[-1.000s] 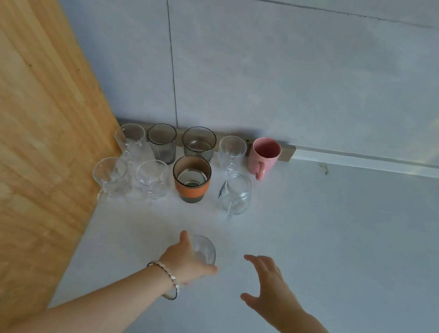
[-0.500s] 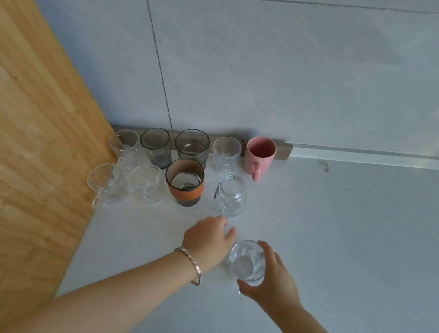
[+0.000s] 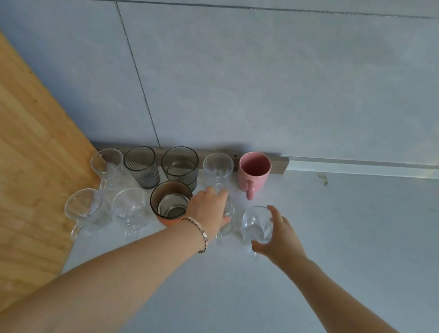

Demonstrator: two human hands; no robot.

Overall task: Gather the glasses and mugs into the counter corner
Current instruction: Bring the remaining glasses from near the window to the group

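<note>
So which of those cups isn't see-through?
The pink mug, at the right end of the back row against the wall. It alone is opaque ceramic; every other one is glass.

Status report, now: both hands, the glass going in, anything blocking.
Left hand on the jar mug. Right hand gripping the clear glass, front row, right end. Pink mug behind; spot open.

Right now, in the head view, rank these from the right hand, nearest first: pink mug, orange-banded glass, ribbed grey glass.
1. Pink mug, just beyond the right hand, back row.
2. Orange-banded glass, left, past the left hand.
3. Ribbed grey glass, far left, back row.
</note>
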